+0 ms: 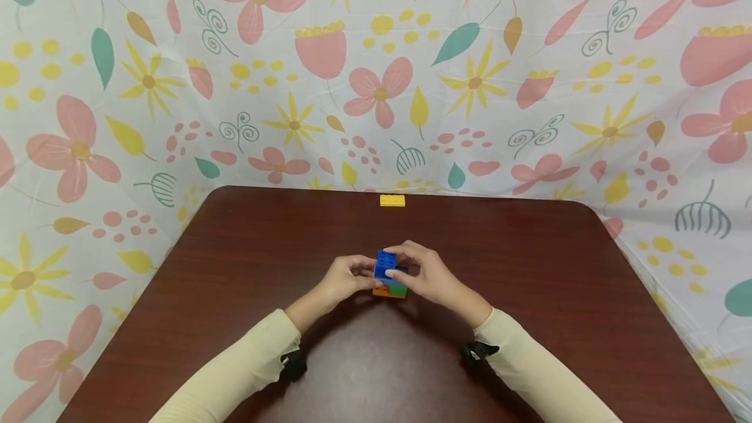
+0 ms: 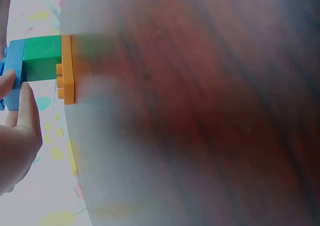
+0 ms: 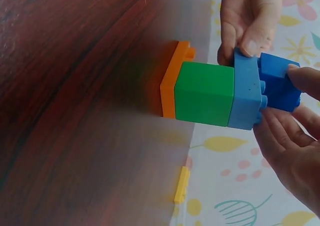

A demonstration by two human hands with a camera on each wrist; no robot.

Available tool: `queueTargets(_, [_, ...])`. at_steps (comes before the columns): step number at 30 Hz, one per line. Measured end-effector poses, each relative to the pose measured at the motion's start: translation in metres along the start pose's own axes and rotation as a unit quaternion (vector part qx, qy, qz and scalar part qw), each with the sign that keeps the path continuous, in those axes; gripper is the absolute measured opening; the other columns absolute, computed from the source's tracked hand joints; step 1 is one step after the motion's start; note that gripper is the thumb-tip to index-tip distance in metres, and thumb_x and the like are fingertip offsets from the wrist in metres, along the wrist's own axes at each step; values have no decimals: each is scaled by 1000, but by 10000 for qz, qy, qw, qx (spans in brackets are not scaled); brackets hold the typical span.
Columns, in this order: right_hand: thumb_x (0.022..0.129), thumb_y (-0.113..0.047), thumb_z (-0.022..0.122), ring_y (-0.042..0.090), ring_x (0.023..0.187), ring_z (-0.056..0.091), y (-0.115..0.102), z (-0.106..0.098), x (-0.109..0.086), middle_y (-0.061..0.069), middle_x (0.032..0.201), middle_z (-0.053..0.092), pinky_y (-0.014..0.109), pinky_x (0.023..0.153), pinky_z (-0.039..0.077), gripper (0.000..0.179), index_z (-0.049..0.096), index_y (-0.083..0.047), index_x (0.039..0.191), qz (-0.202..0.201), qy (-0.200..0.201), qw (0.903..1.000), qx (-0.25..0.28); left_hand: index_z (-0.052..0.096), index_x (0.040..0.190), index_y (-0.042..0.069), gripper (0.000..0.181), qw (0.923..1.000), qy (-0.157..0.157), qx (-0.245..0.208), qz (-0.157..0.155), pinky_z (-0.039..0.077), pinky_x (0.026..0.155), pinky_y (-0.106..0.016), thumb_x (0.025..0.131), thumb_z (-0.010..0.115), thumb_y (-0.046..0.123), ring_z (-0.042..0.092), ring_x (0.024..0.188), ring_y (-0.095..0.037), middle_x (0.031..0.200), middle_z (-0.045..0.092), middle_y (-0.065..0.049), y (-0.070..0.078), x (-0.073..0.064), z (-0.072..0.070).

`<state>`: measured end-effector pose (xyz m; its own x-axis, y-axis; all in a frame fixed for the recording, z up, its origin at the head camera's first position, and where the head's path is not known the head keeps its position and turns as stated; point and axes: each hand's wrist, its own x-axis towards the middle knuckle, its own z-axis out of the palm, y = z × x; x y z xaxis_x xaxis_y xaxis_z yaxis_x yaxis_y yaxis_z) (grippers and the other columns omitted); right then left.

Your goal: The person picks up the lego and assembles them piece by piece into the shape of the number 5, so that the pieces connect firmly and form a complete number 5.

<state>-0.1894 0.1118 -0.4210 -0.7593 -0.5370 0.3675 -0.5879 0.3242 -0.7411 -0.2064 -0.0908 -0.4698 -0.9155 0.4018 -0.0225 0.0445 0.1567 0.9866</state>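
Observation:
A small stack of toy building bricks stands on the table in front of me. Its bottom is a flat orange brick [image 3: 169, 93], under a green block [image 3: 204, 93], with a light blue brick [image 3: 244, 93] across the green one. My left hand [image 1: 342, 277] pinches the light blue brick at its left end. Thumb and fingers of my right hand [image 1: 433, 277] hold a dark blue brick [image 1: 385, 264] over the left part of the light blue one. In the right wrist view this dark blue brick looks slightly tilted against the studs, which show beside it.
A flat yellow brick [image 1: 392, 201] lies at the far edge of the dark brown table [image 1: 282, 227]. Behind the table hangs a white cloth [image 1: 435, 38] printed with flowers and leaves. Black straps sit on both sleeved wrists.

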Motion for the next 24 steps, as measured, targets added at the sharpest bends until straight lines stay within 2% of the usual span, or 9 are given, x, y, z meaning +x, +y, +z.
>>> queueTargets(3, [81,-8,62,22,85,59,1,1,0,9,93,54,35,70,51,35,55,-3,115,41,-9,10000,-74,64,103,7,37,10000,46,37,-58,51,69,-31,70,75,19,61,83,-18,91,65,-7,-4,2,0])
queueTargets(8, [82,-19,63,11,87,58,20,4,-2,-3,93,52,30,69,51,36,55,-15,117,86,-20,9998,-192,63,104,5,36,9998,-7,-76,-161,51,71,-33,71,74,13,61,84,-19,92,65,-9,0,1,0])
queueTargets(15, [83,-20,61,15,88,58,22,5,-1,-3,94,52,28,66,51,36,53,-13,118,-125,-25,9995,-279,62,104,0,33,10000,-85,-16,5,51,69,-30,74,71,9,60,86,-25,93,63,-14,21,-9,0])
queueTargets(19, [82,-19,62,15,87,58,20,5,0,-3,96,52,27,64,51,38,53,-12,118,-198,-30,9989,-435,62,105,0,33,10000,-86,5,24,51,70,-30,74,70,9,60,86,-25,94,63,-15,24,-10,0])
queueTargets(24, [82,-18,63,12,87,59,18,5,0,-3,99,53,27,63,51,39,53,-11,118,-285,-74,9976,-626,62,105,1,33,10000,-96,9,12,51,70,-30,74,70,8,61,83,-20,93,64,-15,23,-11,0])
